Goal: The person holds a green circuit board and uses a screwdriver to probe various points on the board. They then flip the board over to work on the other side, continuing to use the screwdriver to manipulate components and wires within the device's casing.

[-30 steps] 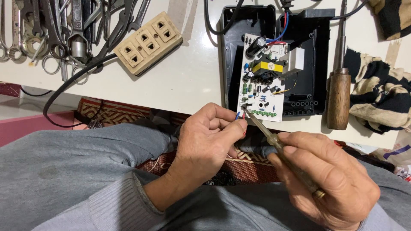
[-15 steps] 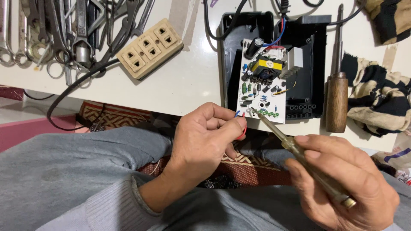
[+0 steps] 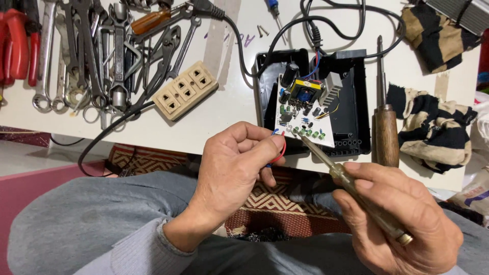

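Wires (image 3: 277, 147), one red and one blue, are pinched in the left hand (image 3: 237, 165), between the thumb and the curled fingers, just below the near edge of the white table (image 3: 224, 109). The wires are thin and mostly hidden by the fingers, and they reach up toward the near corner of the white circuit board (image 3: 304, 114). The right hand (image 3: 397, 219) is closed around a long thin tool (image 3: 346, 181) with a see-through yellowish handle (it may be a screwdriver, but I cannot tell for sure). Its metal tip points up and to the left and sits at the near edge of the board, close to a row of small green parts. The board lies tilted in an open black plastic case (image 3: 351, 102) on the table. A black cable (image 3: 331, 25) loops away from the top of the case. Just to the right of the case lies a wooden-handled screwdriver (image 3: 385, 127), and past it a striped black and cream cloth (image 3: 433, 127). To the left of the case sits a cream power strip (image 3: 184, 92), and farther left lies a pile of wrenches and pliers (image 3: 91, 56). Both hands hover over the person's lap, above grey trousers (image 3: 86, 224) and a patterned mat (image 3: 285, 203).
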